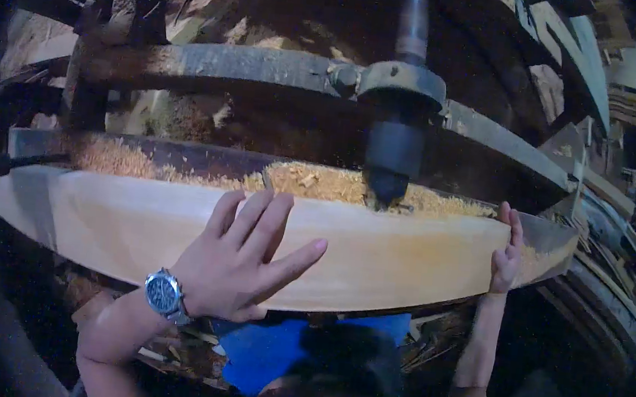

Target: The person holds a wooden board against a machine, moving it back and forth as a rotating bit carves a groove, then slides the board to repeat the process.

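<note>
Wooden plank (373, 261): pale, long, thick board, lying with its long axis running left to right across the view, one end pointing left past a dark band on its face, the other pointing right toward stacked timber; its broad pale face is turned toward the person and its narrow upper edge faces up. It sits under the drill bit (388, 186), whose dark blunt tip meets the upper edge right of the plank's middle. Sawdust (319, 182): loose yellow heap along the plank's upper edge, thickest just left of the bit. Left hand (239, 264): laid flat against the plank's near face, left of the bit, fingers (273, 225) spread wide and pointing up toward the edge, thumb out to the right, gripping nothing. Wristwatch (163, 293): dark dial, metal band, on the left wrist below the plank. Right hand (506, 255): at the plank's right end, fingers curled over the upper edge, holding the board. Drill spindle (411, 31): vertical dark shaft above the bit, passing through a round collar. Metal arm (216, 62): grimy horizontal bar behind and above the plank. Blue surface (272, 355): below the plank, partly hidden.
</note>
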`<state>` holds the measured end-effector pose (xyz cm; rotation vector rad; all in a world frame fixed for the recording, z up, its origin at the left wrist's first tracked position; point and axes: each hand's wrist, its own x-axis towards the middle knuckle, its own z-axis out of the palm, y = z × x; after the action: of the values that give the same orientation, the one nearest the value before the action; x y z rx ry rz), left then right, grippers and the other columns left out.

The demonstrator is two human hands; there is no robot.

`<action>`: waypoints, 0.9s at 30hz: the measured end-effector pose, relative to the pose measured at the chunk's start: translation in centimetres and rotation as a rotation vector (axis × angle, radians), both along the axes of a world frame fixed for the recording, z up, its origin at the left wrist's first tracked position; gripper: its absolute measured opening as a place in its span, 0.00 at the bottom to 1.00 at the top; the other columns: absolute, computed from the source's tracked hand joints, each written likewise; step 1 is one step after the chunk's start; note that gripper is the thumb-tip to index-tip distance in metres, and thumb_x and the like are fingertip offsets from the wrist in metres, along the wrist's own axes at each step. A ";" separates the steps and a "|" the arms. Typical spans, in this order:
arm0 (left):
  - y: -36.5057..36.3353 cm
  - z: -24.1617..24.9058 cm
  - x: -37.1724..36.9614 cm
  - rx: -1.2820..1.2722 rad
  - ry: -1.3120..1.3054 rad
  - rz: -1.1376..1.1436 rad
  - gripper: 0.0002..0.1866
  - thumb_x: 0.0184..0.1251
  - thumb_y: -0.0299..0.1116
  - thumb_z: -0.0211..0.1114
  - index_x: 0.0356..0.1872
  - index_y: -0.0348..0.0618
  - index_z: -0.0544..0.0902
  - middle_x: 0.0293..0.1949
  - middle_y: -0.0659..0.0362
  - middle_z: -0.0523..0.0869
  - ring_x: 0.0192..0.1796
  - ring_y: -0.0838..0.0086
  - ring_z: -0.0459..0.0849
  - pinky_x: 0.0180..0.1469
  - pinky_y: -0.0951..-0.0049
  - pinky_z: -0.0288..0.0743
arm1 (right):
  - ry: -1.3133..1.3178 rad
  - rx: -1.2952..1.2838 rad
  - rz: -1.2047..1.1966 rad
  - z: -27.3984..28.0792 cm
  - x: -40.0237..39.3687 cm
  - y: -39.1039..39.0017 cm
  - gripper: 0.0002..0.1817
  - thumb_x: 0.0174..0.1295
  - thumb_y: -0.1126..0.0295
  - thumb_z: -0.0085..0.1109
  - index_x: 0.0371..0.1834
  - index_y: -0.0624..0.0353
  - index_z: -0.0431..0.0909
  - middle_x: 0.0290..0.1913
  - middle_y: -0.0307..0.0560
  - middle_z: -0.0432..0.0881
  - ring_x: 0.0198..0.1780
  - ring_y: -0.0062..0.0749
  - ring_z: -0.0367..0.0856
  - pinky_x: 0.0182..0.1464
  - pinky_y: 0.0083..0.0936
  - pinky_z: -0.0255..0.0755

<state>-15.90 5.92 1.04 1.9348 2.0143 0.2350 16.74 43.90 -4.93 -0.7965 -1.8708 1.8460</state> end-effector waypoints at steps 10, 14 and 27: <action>-6.5 0.8 -4.7 -0.014 -0.018 0.003 0.37 0.69 0.69 0.42 0.72 0.63 0.71 0.64 0.33 0.72 0.62 0.40 0.74 0.65 0.38 0.62 | -0.069 0.033 -0.046 -0.4 -3.8 -7.2 0.51 0.59 0.54 0.72 0.78 0.67 0.53 0.80 0.60 0.56 0.80 0.45 0.57 0.80 0.40 0.49; -8.6 0.9 -3.8 -0.022 -0.049 0.049 0.35 0.72 0.70 0.35 0.68 0.68 0.75 0.63 0.35 0.73 0.60 0.41 0.76 0.64 0.38 0.64 | -0.203 0.014 -0.117 0.6 -2.1 -10.6 0.52 0.56 0.53 0.73 0.77 0.69 0.55 0.78 0.59 0.60 0.79 0.46 0.59 0.79 0.41 0.50; -7.5 0.3 -5.2 -0.010 0.080 0.075 0.44 0.62 0.80 0.37 0.68 0.65 0.76 0.70 0.35 0.68 0.68 0.36 0.69 0.70 0.35 0.54 | -0.201 0.387 0.189 0.8 -5.2 -7.3 0.46 0.58 0.58 0.70 0.75 0.66 0.58 0.78 0.63 0.59 0.80 0.51 0.53 0.79 0.43 0.49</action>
<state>-21.07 -1.62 1.33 1.8931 2.1369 0.1681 11.54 36.62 -4.15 -0.7085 -2.4048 1.4713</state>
